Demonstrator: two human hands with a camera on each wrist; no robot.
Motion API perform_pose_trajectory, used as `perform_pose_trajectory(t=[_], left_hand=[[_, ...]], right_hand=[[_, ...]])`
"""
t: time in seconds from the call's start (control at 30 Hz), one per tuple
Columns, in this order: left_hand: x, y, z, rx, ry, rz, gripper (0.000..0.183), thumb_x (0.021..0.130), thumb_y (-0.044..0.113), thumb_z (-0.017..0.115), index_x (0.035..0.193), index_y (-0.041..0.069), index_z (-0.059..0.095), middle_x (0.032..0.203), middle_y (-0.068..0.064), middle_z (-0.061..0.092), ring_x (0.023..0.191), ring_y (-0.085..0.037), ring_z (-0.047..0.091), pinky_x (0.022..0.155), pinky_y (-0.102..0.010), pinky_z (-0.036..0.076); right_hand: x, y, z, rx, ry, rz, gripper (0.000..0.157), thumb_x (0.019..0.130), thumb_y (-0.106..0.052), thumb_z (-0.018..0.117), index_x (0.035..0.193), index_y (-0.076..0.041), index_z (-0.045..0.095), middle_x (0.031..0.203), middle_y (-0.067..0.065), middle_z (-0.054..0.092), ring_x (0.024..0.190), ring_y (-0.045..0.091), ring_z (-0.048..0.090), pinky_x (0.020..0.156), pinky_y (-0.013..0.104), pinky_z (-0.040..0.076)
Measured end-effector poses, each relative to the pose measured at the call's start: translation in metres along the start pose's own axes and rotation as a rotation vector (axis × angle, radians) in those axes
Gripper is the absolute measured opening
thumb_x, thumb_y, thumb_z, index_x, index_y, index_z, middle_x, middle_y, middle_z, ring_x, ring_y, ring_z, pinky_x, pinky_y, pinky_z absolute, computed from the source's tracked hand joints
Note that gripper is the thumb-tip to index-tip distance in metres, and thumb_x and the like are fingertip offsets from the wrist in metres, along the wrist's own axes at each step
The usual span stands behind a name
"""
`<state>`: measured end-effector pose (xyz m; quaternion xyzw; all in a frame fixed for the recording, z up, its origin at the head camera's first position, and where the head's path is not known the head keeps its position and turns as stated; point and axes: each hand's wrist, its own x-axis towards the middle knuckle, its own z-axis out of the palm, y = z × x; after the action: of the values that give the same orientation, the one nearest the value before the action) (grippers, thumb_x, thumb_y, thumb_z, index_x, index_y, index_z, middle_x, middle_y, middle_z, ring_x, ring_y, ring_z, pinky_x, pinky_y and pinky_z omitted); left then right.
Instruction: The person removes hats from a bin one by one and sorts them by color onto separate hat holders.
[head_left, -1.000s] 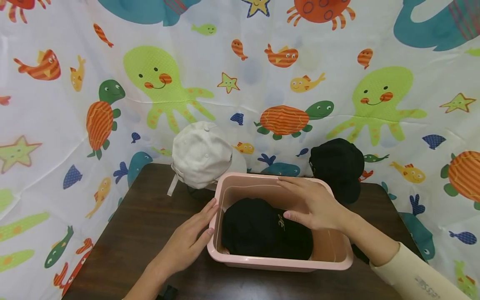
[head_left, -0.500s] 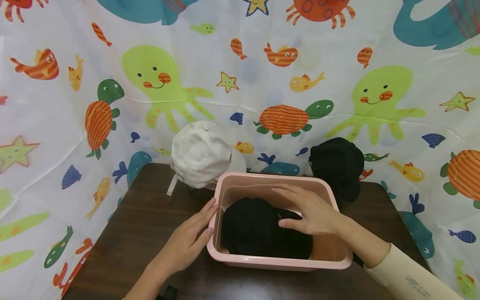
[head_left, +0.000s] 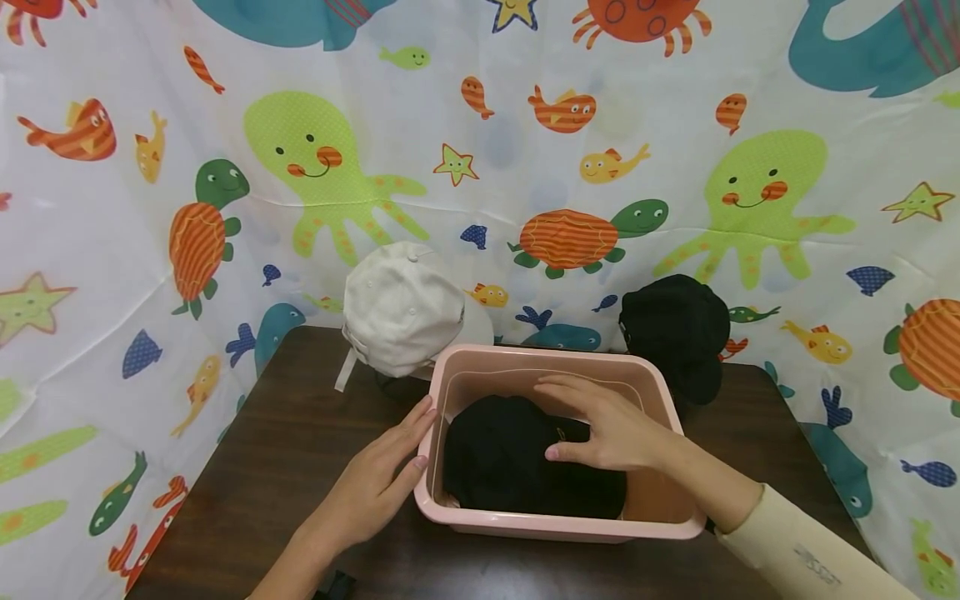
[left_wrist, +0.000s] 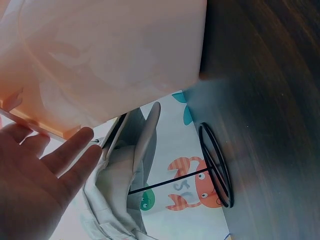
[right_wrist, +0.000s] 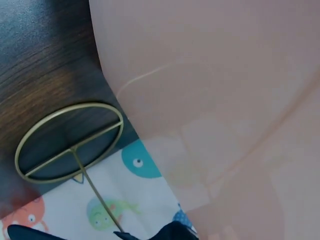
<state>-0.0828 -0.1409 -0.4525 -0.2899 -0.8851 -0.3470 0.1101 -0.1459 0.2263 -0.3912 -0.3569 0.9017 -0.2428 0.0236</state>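
Observation:
A pink plastic bin (head_left: 540, 527) stands on the table, and inside it lies a black baseball cap (head_left: 495, 454). My left hand (head_left: 367, 487) rests its extended fingers against the bin's left rim; the left wrist view shows those fingertips (left_wrist: 82, 137) at the bin's edge. Over the cap's brim, inside the bin's outline, is my right hand (head_left: 611, 429), fingers and thumb spread apart. It covers part of the brim and its gold marking. Whether it touches the cap I cannot tell. The right wrist view has the bin's side (right_wrist: 225, 75) but not the hand.
Behind the bin, a white cap (head_left: 401, 308) sits at left on a stand with a black wire base (left_wrist: 217, 165). Another black cap (head_left: 671, 333) is at back right, near a gold wire stand base (right_wrist: 120, 120). A sea-animal curtain (head_left: 495, 142) hangs behind the dark wooden table (head_left: 300, 417).
My right hand has shifted slightly left and toward me over the cap's brim, covering more of the gold marking. The left hand, bin and caps stay put.

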Motion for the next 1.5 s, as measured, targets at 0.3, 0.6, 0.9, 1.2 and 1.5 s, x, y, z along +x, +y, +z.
perform_pose_trajectory(t=[0.3,0.6,0.9,1.2,1.5], left_hand=[[-0.001,0.001,-0.001,0.009,-0.003,-0.002,0.057,0.107,0.019,0.056,0.162,0.016,0.042,0.170,0.003,0.032,0.151,-0.019,0.039,0.123,-0.028,0.029],[0.000,0.000,-0.001,-0.001,0.011,0.020,0.057,0.107,0.018,0.057,0.162,0.016,0.042,0.170,0.002,0.032,0.151,-0.020,0.039,0.121,-0.016,0.019],[0.001,0.000,0.000,-0.006,0.021,0.040,0.057,0.106,0.016,0.058,0.161,0.012,0.043,0.170,-0.001,0.034,0.151,-0.019,0.039,0.122,-0.017,0.020],[0.001,0.001,0.001,-0.013,0.020,0.035,0.057,0.106,0.016,0.057,0.161,0.013,0.043,0.170,0.000,0.033,0.151,-0.019,0.039,0.121,-0.013,0.017],[0.000,0.001,0.000,0.004,0.010,0.016,0.057,0.107,0.018,0.057,0.162,0.015,0.042,0.170,0.002,0.032,0.151,-0.020,0.040,0.122,-0.018,0.022]], right_hand=[[0.006,-0.002,0.007,0.049,-0.047,0.047,0.086,0.082,-0.059,0.083,0.151,-0.018,0.056,0.153,0.002,0.055,0.140,0.026,0.053,0.112,0.057,0.045],[0.013,-0.001,0.014,0.053,-0.077,0.036,0.085,0.077,-0.052,0.090,0.147,-0.013,0.060,0.148,0.003,0.059,0.135,0.022,0.056,0.112,0.052,0.046],[0.013,0.003,0.019,0.093,-0.098,0.039,0.083,0.077,-0.052,0.090,0.144,-0.012,0.062,0.145,0.005,0.061,0.131,0.024,0.058,0.112,0.054,0.046],[0.013,0.004,0.023,0.102,-0.117,0.046,0.083,0.078,-0.051,0.090,0.144,-0.011,0.060,0.144,0.006,0.061,0.127,0.025,0.059,0.111,0.055,0.047],[0.014,0.001,0.026,0.124,-0.131,0.063,0.076,0.080,-0.045,0.091,0.141,-0.012,0.061,0.139,0.003,0.064,0.119,0.020,0.060,0.108,0.050,0.051]])
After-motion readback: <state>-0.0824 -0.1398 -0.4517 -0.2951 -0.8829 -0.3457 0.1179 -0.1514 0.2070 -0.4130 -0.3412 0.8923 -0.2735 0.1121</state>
